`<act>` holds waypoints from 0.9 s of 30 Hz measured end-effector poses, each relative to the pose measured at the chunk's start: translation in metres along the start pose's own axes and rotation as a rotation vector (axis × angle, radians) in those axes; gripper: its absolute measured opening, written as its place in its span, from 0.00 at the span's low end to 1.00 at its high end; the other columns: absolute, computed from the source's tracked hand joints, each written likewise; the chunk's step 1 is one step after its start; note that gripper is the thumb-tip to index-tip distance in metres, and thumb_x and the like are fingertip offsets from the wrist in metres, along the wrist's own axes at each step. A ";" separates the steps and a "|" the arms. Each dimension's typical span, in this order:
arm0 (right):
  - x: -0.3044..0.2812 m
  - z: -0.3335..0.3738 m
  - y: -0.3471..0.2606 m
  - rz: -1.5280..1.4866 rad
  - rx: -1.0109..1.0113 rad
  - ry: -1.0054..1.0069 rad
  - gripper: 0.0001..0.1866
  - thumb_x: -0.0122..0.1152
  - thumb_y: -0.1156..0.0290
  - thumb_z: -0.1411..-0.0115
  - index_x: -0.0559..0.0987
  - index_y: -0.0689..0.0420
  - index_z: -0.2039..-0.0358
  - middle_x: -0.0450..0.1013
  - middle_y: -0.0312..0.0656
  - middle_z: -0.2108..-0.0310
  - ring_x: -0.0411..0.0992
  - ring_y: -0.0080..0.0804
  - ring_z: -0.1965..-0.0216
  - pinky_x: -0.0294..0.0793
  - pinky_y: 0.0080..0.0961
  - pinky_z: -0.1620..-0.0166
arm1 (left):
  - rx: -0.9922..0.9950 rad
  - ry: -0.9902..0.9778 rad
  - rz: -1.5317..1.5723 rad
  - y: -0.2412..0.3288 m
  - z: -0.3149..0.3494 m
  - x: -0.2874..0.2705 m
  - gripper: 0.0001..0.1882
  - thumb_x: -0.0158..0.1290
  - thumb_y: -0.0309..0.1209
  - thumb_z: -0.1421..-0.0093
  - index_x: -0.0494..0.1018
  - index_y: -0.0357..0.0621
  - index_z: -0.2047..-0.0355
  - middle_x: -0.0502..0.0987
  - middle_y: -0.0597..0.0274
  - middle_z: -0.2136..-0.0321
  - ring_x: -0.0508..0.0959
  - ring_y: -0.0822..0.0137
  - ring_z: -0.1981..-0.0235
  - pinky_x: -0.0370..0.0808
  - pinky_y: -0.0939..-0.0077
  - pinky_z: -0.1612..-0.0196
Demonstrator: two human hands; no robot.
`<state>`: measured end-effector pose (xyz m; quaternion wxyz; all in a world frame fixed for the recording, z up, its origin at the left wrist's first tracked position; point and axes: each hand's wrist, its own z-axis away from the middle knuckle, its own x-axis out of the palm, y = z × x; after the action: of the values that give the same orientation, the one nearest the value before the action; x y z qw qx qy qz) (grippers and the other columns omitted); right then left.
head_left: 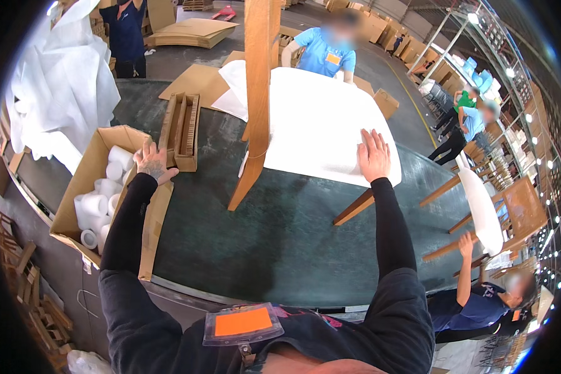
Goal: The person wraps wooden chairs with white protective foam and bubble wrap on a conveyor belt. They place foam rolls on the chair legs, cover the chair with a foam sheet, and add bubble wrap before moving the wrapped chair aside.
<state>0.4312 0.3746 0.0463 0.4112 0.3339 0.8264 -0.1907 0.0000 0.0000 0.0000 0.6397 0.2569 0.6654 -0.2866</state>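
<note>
Wrapped chair lying on the dark green worktable, one hand pressing its white cover.

The wooden chair rests on the table, its seat under white wrapping sheet. The right hand lies flat on the sheet, fingers spread wide, holding nothing. The left hand rests open on the rim of a cardboard box of white foam rolls, just beside a cardboard tray. A person in blue stands across the table.

A furniture packing warehouse is indicated by stacked flat cardboard, metal shelving, wooden chairs and a dark packing table.
</note>
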 end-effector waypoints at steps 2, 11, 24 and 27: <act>0.003 0.003 0.007 -0.001 0.000 0.021 0.28 0.44 0.51 0.35 0.66 0.40 0.35 0.59 0.48 0.33 0.53 0.49 0.31 0.47 0.49 0.31 | 0.044 -0.011 0.023 0.006 -0.002 -0.001 0.43 0.60 0.56 0.50 0.66 0.41 0.42 0.62 0.46 0.38 0.50 0.42 0.30 0.52 0.34 0.37; 0.007 -0.004 0.000 -0.005 -0.021 0.013 0.31 0.42 0.50 0.33 0.61 0.45 0.32 0.58 0.46 0.32 0.53 0.47 0.30 0.46 0.50 0.31 | 0.144 -0.088 0.332 0.047 -0.008 0.022 0.41 0.58 0.57 0.47 0.66 0.43 0.41 0.62 0.44 0.38 0.51 0.42 0.31 0.52 0.38 0.34; 0.003 -0.007 -0.002 -0.032 -0.029 -0.003 0.32 0.42 0.50 0.33 0.59 0.47 0.31 0.58 0.48 0.33 0.52 0.48 0.30 0.46 0.51 0.31 | 0.131 -0.118 0.350 0.062 -0.051 0.003 0.42 0.58 0.56 0.47 0.61 0.45 0.38 0.61 0.45 0.37 0.50 0.43 0.30 0.55 0.38 0.36; 0.000 -0.012 -0.001 -0.071 -0.028 -0.030 0.35 0.47 0.50 0.35 0.58 0.51 0.31 0.60 0.53 0.35 0.56 0.51 0.33 0.50 0.51 0.33 | 0.110 -0.061 0.271 0.058 -0.079 -0.019 0.45 0.58 0.56 0.48 0.58 0.45 0.36 0.59 0.45 0.35 0.50 0.44 0.30 0.57 0.37 0.37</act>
<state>0.4237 0.3807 0.0528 0.4211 0.2956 0.8341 -0.1988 -0.0136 0.0974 0.0176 0.6772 0.3703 0.5882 -0.2414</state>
